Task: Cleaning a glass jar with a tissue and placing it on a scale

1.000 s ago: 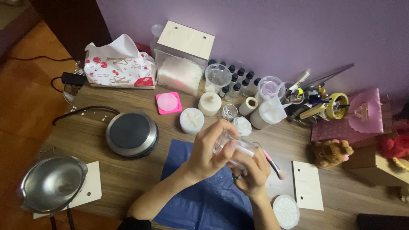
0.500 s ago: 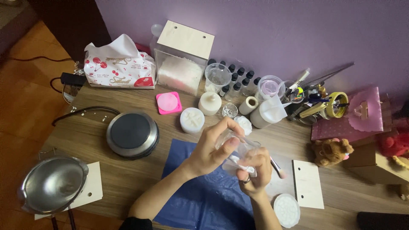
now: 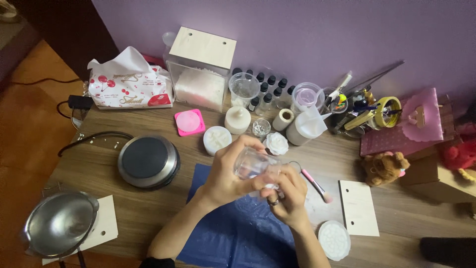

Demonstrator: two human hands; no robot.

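While we hold the clear cup [image 3: 252,164] over the blue cloth [image 3: 233,233], both our left hand [image 3: 225,173] and right hand [image 3: 290,196] wrap their fingers tight around it.

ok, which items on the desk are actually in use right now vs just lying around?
In use:
- left hand and right hand, both on the clear glass jar
- blue mat beneath them

Lying about:
- round hot plate
- metal bowl
- tissue pack
- pink square mould
- dropper bottles
- pink brush
- teddy bear
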